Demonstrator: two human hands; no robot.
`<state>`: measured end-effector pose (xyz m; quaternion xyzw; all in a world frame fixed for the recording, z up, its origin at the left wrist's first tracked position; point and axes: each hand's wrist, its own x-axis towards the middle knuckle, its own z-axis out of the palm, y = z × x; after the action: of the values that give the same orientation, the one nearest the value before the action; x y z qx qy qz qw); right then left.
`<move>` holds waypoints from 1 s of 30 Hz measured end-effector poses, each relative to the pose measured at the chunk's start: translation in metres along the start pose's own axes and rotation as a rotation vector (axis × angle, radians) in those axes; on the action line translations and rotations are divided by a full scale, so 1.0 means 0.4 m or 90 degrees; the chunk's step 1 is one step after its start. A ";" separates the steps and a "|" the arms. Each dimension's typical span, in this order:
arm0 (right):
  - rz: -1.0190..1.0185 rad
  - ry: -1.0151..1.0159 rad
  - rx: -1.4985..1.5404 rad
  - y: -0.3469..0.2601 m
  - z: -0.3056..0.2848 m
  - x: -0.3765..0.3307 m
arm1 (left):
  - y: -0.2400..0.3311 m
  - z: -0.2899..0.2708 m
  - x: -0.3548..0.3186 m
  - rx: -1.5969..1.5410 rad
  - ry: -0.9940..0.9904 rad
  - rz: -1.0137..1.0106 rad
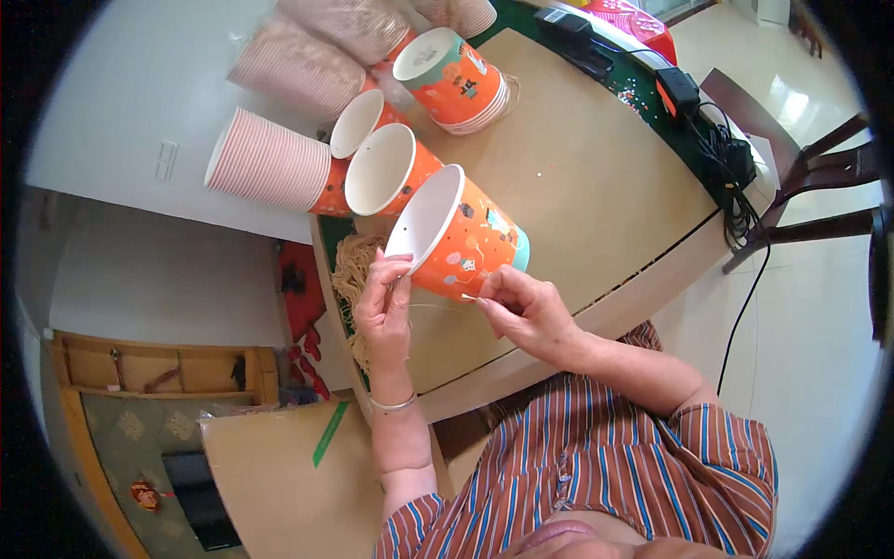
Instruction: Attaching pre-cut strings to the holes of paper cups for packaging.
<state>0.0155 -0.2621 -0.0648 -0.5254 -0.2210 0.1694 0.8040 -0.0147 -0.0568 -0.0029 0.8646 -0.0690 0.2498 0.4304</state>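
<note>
An orange paper cup (480, 244) with printed pictures and a teal base lies tilted over the table, its white mouth facing left. My left hand (384, 303) grips its rim between thumb and fingers. Low on the cup's side, the closed fingertips of my right hand (529, 312) pinch the pale end of a string (471, 298). A thin strand runs back from there toward my left hand. Beside my left wrist hangs a bundle of cream strings (357, 270) at the table edge. Small dark holes show near the cup's rim.
Two open orange cups (419, 170) lie just beyond, next to a long nested cup stack (270, 163). An upside-down stack (461, 88) with string loops stands farther back, near bagged cups (303, 65). Black adapters and cables (736, 177) line the right edge; a cardboard box (279, 466) is below left.
</note>
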 end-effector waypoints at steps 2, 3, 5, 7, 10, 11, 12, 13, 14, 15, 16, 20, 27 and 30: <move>0.002 -0.002 0.000 -0.001 -0.002 -0.002 | -0.003 -0.001 -0.007 -0.007 0.004 0.000; -0.002 -0.001 0.001 -0.002 -0.002 -0.002 | -0.007 -0.004 -0.012 -0.006 0.003 -0.002; -0.005 0.000 0.003 0.003 -0.002 -0.003 | -0.017 -0.010 -0.022 0.019 -0.015 0.019; -0.007 0.040 0.048 0.014 -0.003 -0.005 | -0.018 -0.010 -0.027 0.061 -0.043 0.031; -0.005 0.087 0.074 -0.006 -0.010 -0.001 | -0.022 -0.005 -0.035 0.147 -0.084 0.057; 0.001 0.092 0.064 -0.005 -0.016 0.002 | -0.022 -0.004 -0.040 0.190 -0.099 0.071; 0.002 0.094 0.063 -0.001 -0.021 0.005 | -0.022 -0.002 -0.040 0.188 -0.100 0.071; 0.004 0.101 0.059 0.003 -0.025 0.007 | -0.020 -0.001 -0.040 0.212 -0.105 0.075; 0.006 0.107 0.055 0.006 -0.027 0.009 | -0.015 0.000 -0.041 0.235 -0.110 0.080; 0.008 0.107 0.054 0.006 -0.029 0.011 | -0.001 0.002 -0.036 0.234 -0.111 0.078; 0.013 0.112 0.061 0.006 -0.030 0.014 | 0.021 0.004 -0.031 0.296 -0.111 0.104; 0.031 0.113 0.093 0.005 -0.032 0.015 | 0.085 0.034 -0.014 0.363 -0.036 0.179; -0.049 0.063 0.018 0.000 -0.023 -0.013 | 0.140 0.110 -0.033 0.223 -0.048 0.047; -0.087 0.020 -0.038 0.005 -0.026 -0.021 | 0.138 0.116 -0.030 0.113 -0.128 -0.049</move>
<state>0.0139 -0.2739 -0.0717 -0.5350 -0.2486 0.0990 0.8014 -0.0264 -0.1284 0.0070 0.9220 -0.0565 0.1502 0.3522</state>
